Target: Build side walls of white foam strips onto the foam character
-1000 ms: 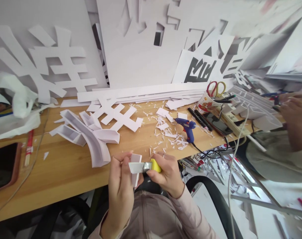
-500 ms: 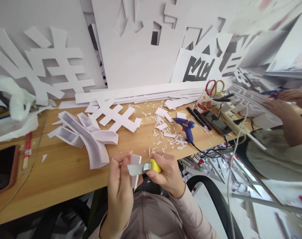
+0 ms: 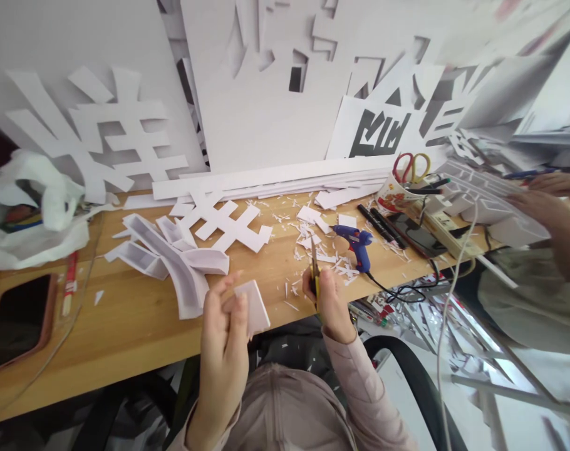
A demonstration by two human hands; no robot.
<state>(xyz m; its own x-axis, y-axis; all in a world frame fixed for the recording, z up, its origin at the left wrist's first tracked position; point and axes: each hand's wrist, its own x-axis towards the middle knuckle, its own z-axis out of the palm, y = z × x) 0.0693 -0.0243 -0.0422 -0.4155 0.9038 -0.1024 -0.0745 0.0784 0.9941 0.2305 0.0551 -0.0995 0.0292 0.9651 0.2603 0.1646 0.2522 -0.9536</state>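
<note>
Presently, head view: left hand [image 3: 225,341] pinches a small white board piece [image 3: 253,307] by the near edge of the table [image 3: 129,326]; right hand [image 3: 332,304] is wrapped round a yellow-handled cutter [image 3: 317,283], blade pointing away from the body, apart from the piece. Blue glue gun [image 3: 357,243] lies beyond, beside white scraps [image 3: 308,214].

1. On my remote feed, a long, light-brown wooden table [image 3: 125,332] runs from eight o'clock to three o'clock.
2. At twelve o'clock I see a tall, flat white panel [image 3: 261,131] with cut-out openings, upright behind it.
3. A curved black chair armrest [image 3: 409,376] arcs at five o'clock.
4. At four o'clock I find a pale floor [image 3: 520,426] with white scraps [image 3: 416,313].
5. My light is brightest toward two o'clock, dim under the table at seven.
</note>
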